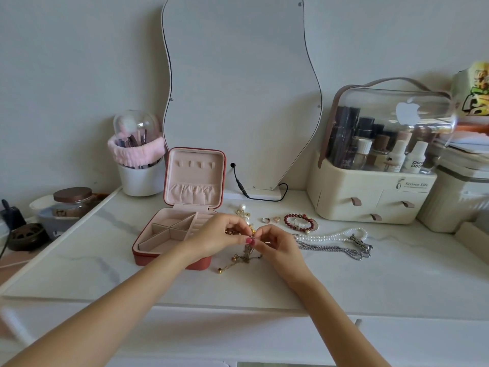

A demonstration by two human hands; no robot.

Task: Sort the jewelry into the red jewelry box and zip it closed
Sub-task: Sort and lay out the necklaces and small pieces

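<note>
Both forearms reach in over the table's near edge (238, 308), and the left hand (219, 238) and right hand (277, 245) meet just right of the red jewelry box (169, 234), each pinching the top of a gold chain (244, 256) that trails onto the tabletop. That box stands open, lid upright. Farther right of it lie rings (266, 220), a red bead bracelet (299, 222), a pearl necklace (330, 236) and a silver chain (336, 250), with bare tabletop nearer the front edge.
</note>
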